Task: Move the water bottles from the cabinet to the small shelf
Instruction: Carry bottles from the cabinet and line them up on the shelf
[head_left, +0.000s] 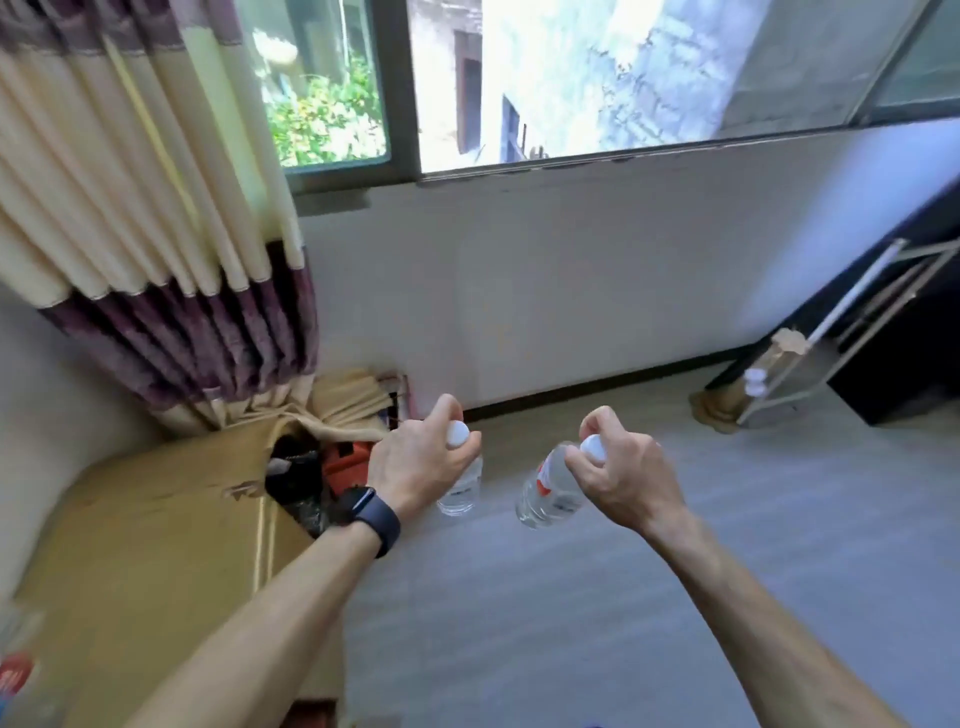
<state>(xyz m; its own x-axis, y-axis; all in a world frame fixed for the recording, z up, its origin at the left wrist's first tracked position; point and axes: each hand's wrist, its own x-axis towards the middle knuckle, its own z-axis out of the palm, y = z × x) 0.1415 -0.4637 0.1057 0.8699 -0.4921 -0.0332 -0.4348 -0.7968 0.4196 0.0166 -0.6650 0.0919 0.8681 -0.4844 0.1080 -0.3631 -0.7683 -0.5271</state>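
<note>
Left hand (415, 462), right hand (623, 480), overhand grip on bottles (545, 496)

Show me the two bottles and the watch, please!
left bottle (461, 489), head view: on its clear lower body.
right bottle (549, 500), head view: on its clear body below the red label.
watch (378, 520), head view: on its dark strap.
</note>
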